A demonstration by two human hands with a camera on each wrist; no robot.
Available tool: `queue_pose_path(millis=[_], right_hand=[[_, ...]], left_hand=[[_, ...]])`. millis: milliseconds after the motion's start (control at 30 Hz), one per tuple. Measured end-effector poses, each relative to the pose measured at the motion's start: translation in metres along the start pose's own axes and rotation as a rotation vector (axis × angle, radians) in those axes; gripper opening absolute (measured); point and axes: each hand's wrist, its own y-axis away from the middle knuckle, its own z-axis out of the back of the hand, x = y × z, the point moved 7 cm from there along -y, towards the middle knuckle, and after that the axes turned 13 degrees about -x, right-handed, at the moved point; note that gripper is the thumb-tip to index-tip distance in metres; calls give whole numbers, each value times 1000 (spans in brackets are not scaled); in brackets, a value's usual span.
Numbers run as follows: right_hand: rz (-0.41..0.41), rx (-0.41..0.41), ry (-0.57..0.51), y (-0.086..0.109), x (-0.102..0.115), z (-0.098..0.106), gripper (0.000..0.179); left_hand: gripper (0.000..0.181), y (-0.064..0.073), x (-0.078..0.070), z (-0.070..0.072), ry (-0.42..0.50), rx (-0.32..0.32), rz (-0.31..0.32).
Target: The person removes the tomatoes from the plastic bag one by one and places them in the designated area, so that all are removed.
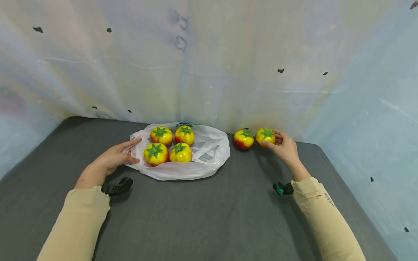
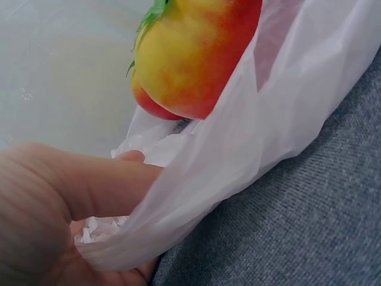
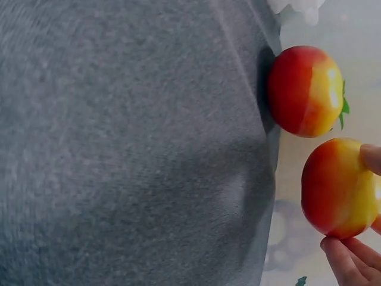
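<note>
A white plastic bag point(image 1: 183, 172) lies spread open on the table with several yellow-red tomatoes point(image 1: 156, 154) inside, each with a green star-shaped leaf on top. At the bag's left edge, my left hand point(image 1: 112, 159) holds the rim; in the left wrist view the thumb point(image 2: 101, 182) goes inside the plastic and the other fingers lie outside it. To the right of the bag, my right hand point(image 1: 285, 148) pinches one tomato point(image 3: 336, 189) between thumb and fingers, and it shows raised off the table in the right wrist view. Just left of it sits another tomato point(image 1: 243, 139), untouched.
The dark grey table point(image 1: 202, 217) has its back edge right behind the bag and the tomatoes. Pale sheeting point(image 1: 222, 72) with small dark marks hangs behind it and along both sides. Black wrist devices point(image 1: 118, 186) are strapped below each hand.
</note>
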Motion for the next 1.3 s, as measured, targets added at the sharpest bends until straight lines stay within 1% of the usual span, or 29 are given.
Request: queue_pose_path(millis=[167,300,500,667,767,867,1067,1167,1300], right_hand=[[2,26,27,-3,-1,-3,71],[-3,29,56,-3,-3,-5,69],[-12,53,105,-4,-11,-10,68],[-44,78,141,-3,-17,-15,68],[-57,79,162,-4,-19,-16,70],[-64,78,168,-5,-20,-15,71],[-61,88,159,-6,-19,-17,72],[-74,94,150,-4,-20,-16,73],[-85,94,155,-3,-18,-10,75]], left_hand=[[88,2,-1,1,1,-5,9],[87,3,-2,0,9,-9,8],[87,3,0,-1,10,8,21],[88,5,-2,-1,16,28,-1],[88,4,-4,-1,22,31,-10],[88,4,-4,1,24,23,0],[89,3,1,3,8,8,25],[89,3,1,2,6,4,21],[88,2,-1,0,11,-5,15]])
